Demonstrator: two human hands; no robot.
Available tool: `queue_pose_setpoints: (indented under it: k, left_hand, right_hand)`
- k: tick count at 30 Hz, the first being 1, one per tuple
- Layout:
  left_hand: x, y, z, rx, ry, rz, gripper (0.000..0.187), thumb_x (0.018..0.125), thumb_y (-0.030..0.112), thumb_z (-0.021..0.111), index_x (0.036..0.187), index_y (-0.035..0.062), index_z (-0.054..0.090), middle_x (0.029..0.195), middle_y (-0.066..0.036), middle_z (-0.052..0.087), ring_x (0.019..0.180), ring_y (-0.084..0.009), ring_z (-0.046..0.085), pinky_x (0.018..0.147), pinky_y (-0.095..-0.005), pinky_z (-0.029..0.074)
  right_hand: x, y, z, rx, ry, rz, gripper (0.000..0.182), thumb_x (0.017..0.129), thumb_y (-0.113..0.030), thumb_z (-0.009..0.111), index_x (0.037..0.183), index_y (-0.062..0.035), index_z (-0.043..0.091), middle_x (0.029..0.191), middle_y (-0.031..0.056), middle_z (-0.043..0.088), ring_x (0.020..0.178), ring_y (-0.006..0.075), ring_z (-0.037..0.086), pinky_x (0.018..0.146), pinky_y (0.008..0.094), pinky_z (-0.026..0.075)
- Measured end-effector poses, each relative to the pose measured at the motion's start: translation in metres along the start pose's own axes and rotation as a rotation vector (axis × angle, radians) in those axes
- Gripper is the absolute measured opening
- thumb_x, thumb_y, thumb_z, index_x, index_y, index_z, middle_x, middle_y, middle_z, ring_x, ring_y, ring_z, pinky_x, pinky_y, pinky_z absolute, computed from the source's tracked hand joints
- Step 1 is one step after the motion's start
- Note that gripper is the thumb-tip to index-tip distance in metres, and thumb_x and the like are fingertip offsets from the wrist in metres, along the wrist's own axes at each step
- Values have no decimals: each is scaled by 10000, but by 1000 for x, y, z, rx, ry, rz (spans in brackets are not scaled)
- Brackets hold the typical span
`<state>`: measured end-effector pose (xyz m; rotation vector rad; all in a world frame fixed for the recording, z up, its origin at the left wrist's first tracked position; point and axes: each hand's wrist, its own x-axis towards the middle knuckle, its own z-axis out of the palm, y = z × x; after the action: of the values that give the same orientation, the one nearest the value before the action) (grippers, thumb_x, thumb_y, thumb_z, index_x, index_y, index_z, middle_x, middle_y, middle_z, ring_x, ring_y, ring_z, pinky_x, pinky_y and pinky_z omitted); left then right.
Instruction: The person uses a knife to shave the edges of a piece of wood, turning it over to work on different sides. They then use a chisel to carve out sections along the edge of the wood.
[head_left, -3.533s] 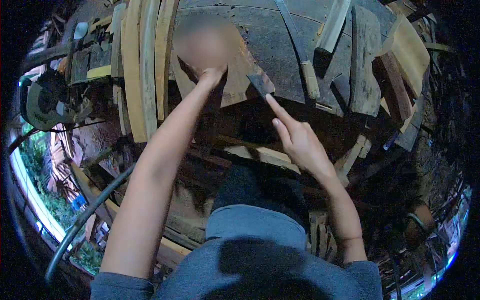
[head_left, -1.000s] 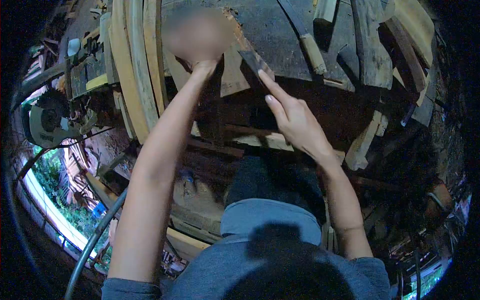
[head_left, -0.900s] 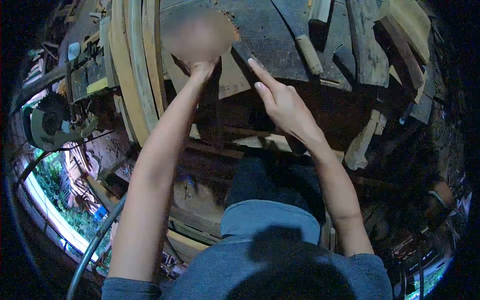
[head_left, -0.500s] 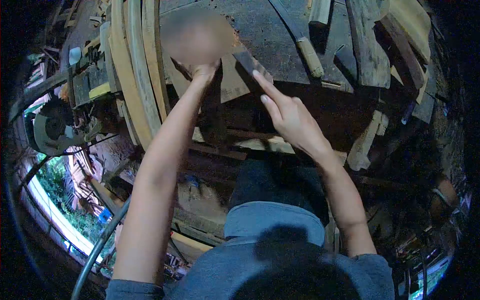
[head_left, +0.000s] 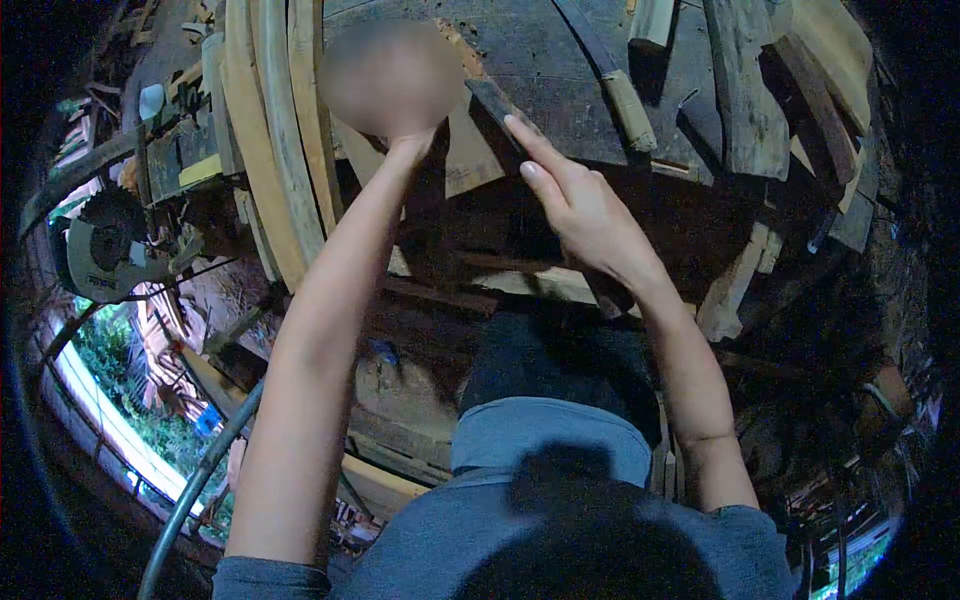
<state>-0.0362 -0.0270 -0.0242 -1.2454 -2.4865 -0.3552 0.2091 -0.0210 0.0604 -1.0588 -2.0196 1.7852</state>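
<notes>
My right hand (head_left: 600, 225) is closed round a dark flat-bladed tool (head_left: 500, 112), its index finger stretched along the blade. The butt of its handle shows below my palm. The blade slants up and left, its tip close to my left hand (head_left: 392, 85). A blur covers my left hand, so its fingers and anything in them cannot be made out. Under and beside it lies a flat pale board (head_left: 470, 160) at the bench edge. Reddish-brown wood crumbs (head_left: 460, 45) lie just right of my left hand.
The worn workbench (head_left: 550, 60) carries a long knife (head_left: 628, 110) with a pale wooden handle. Long wooden strips (head_left: 265, 130) lie to the left, with a toothed round disc (head_left: 100, 245) beyond. Rough timber pieces (head_left: 750, 100) lie to the right. A metal pipe (head_left: 205, 485) rises at lower left.
The tool in my right hand has shifted a little, and its handle butt now shows below the palm. My left hand stays in nearly the same place. The view has shifted slightly.
</notes>
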Motion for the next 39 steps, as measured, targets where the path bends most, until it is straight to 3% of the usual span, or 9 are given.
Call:
queue_pose_setpoints:
  k: [3, 7, 13, 14, 21, 23, 25, 28, 39]
  left_hand:
    - [8, 2, 2, -12, 30, 25, 248, 952, 341, 513, 1159, 233, 596, 1094, -113, 517, 1090, -333, 476, 1069, -527, 263]
    - [3, 4, -4, -34, 3, 23, 236, 969, 322, 486, 1135, 192, 594, 1086, -130, 522, 1107, -339, 464, 1077, -539, 236]
    - [1, 0, 0, -50, 1, 5, 235, 960, 323, 494, 1132, 198, 594, 1086, -120, 512, 1116, -323, 445, 1089, -534, 211]
    - [2, 2, 0, -66, 8, 12, 235, 958, 322, 497, 1134, 200, 594, 1085, -117, 509, 1117, -319, 442, 1092, -533, 208]
    - [-2, 2, -4, -32, -46, -14, 234, 956, 312, 497, 1141, 204, 591, 1079, -107, 499, 1111, -314, 442, 1093, -525, 212]
    - [3, 2, -2, -41, -3, 1, 234, 957, 314, 491, 1138, 205, 593, 1078, -99, 494, 1111, -310, 442, 1095, -522, 213]
    - [4, 4, -3, -44, -3, -8, 236, 957, 313, 491, 1140, 206, 595, 1082, -99, 494, 1114, -308, 442, 1099, -522, 210]
    - [6, 7, -5, -39, -9, -18, 242, 957, 312, 490, 1145, 206, 600, 1087, -101, 494, 1119, -307, 442, 1107, -520, 204]
    - [3, 7, -7, -29, -43, -39, 246, 963, 306, 484, 1154, 197, 594, 1092, -102, 494, 1132, -312, 436, 1120, -514, 195]
  right_hand:
    - [-4, -13, -2, 53, -65, 140, 446, 1005, -260, 432, 1429, -127, 458, 1153, 320, 588, 1063, 494, 559, 949, 522, 459]
    - [17, 7, 11, 62, 66, -34, 453, 1008, -257, 422, 1443, -130, 435, 1217, 309, 574, 1144, 476, 529, 996, 490, 446]
    - [0, -11, 2, 48, -56, 120, 461, 1013, -257, 407, 1460, -145, 404, 1154, 334, 586, 1076, 504, 545, 960, 558, 434]
    - [11, -12, -1, 52, -98, 152, 477, 1033, -223, 387, 1488, -81, 359, 1459, 232, 441, 1373, 364, 393, 1121, 386, 335]
    - [4, -24, -9, 34, -190, 260, 476, 1036, -239, 385, 1491, -102, 359, 1474, 221, 425, 1364, 383, 391, 1113, 392, 346]
    - [13, -8, 2, 63, -97, 155, 474, 1035, -246, 387, 1494, -131, 361, 1445, 228, 456, 1347, 396, 401, 1099, 410, 362]
    - [13, 4, 12, -32, 57, -18, 477, 1009, -255, 408, 1469, -132, 385, 1039, 350, 609, 990, 523, 571, 872, 574, 467]
    - [0, -16, 1, 25, -92, 168, 486, 1006, -260, 421, 1475, -143, 374, 918, 352, 622, 931, 522, 589, 837, 593, 468]
    - [13, -4, 18, -128, 14, 112, 499, 993, -270, 454, 1479, -196, 373, 806, 342, 629, 767, 534, 615, 741, 625, 496]
